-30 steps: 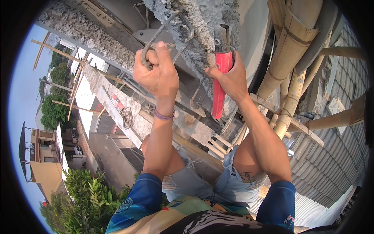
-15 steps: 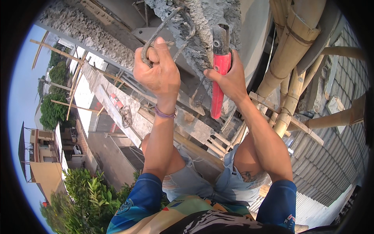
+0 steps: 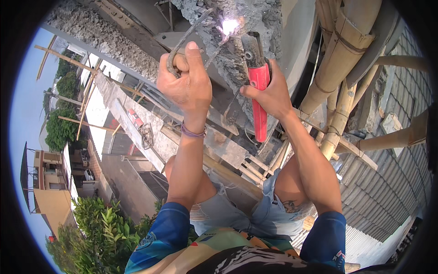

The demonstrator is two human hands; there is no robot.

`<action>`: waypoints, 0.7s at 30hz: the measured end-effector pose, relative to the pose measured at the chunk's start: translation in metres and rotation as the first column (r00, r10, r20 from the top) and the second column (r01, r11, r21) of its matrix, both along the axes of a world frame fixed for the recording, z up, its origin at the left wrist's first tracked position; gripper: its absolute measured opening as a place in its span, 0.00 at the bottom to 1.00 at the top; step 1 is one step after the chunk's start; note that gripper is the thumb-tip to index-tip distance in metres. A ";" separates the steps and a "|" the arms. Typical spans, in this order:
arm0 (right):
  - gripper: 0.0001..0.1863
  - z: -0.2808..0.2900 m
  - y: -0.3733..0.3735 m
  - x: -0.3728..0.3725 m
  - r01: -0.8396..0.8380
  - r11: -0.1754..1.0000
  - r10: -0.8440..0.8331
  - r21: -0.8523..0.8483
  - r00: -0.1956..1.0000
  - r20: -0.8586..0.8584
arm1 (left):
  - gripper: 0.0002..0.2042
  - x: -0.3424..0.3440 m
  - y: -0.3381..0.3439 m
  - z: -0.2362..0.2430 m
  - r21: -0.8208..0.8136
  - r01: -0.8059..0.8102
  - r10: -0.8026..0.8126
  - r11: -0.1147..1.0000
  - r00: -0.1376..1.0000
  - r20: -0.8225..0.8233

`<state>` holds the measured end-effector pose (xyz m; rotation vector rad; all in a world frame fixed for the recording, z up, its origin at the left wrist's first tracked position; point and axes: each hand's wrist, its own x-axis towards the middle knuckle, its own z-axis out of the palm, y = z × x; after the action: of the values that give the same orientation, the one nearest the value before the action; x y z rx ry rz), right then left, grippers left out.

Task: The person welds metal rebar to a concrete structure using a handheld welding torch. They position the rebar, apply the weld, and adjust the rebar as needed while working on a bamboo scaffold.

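Observation:
My right hand (image 3: 276,96) is wrapped round the red handle of a welding electrode holder (image 3: 260,107), its dark, worn jaw end pointing up. Beyond the jaw, a bright white-violet welding arc (image 3: 229,26) glows against rough grey concrete (image 3: 269,20). Curled fingers of my left hand (image 3: 188,86) grip the lower end of a bent steel rod (image 3: 186,39), thumb raised. That rod runs up toward the concrete, close to the arc. Glare hides the joint and most of the electrode.
Thick bamboo poles (image 3: 340,59) stand close on the right, above a grey tiled roof (image 3: 374,196). On the left, a narrow concrete ledge (image 3: 159,141) carries a red-handled tool (image 3: 135,118). Leafy branches (image 3: 107,223) and a house (image 3: 50,178) lie lower down.
A bright arc has appeared at the upper end of the bent rod. My right hand has tilted the electrode holder slightly, its jaw moving left. My left hand has barely moved.

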<state>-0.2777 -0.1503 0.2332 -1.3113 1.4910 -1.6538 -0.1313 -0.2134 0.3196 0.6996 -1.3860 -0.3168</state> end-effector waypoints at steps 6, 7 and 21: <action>0.37 0.003 0.002 -0.002 0.275 0.959 -0.254 -0.071 0.942 0.218 | 0.19 -0.002 0.002 0.000 0.042 0.009 -0.009 0.999 1.000 -0.006; 0.36 0.005 0.001 -0.004 0.300 0.950 -0.268 -0.089 0.926 0.264 | 0.20 0.000 0.003 0.000 0.034 -0.014 0.014 0.999 1.000 0.022; 0.36 0.001 -0.001 -0.002 0.094 0.995 -0.086 -0.037 0.979 0.187 | 0.19 -0.001 0.002 0.001 0.015 0.022 -0.022 1.000 1.000 -0.006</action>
<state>-0.2799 -0.1511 0.2346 -1.0940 1.4277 -1.8239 -0.1328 -0.2118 0.3205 0.6953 -1.3877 -0.3467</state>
